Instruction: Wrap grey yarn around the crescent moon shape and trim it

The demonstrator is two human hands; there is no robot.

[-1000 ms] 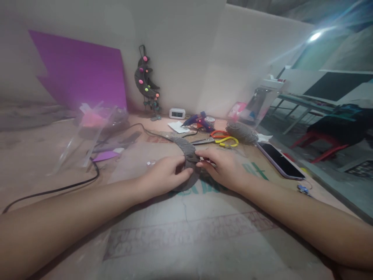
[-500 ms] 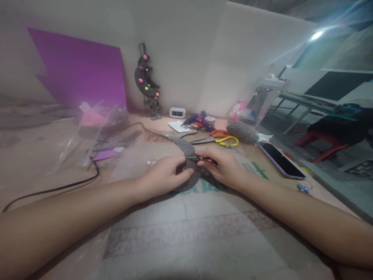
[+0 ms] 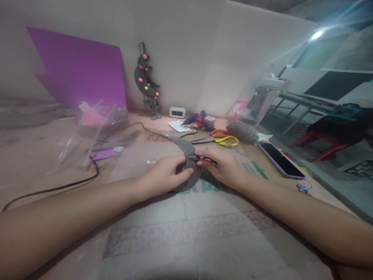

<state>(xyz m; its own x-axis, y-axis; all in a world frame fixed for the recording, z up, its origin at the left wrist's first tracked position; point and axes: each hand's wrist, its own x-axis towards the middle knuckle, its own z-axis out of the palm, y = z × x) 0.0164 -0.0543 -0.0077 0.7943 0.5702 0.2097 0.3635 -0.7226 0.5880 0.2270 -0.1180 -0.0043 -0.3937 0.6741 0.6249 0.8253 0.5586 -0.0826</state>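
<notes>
A grey crescent wrapped in yarn lies over the board in front of me, its lower end partly covered by my fingers. My left hand is closed on its lower part, thumb across the front. At the crescent's right edge, my right hand pinches a small dark thing between thumb and fingers; too little of it shows to name. Just beyond the hands lie scissors with red and yellow handles. A ball of grey yarn rests behind my right hand.
A blue glue gun lies near a white digital clock. A decorated crescent hangs at the wall beside purple sheets. At the right is a phone; a black cable and clear sticks are at left.
</notes>
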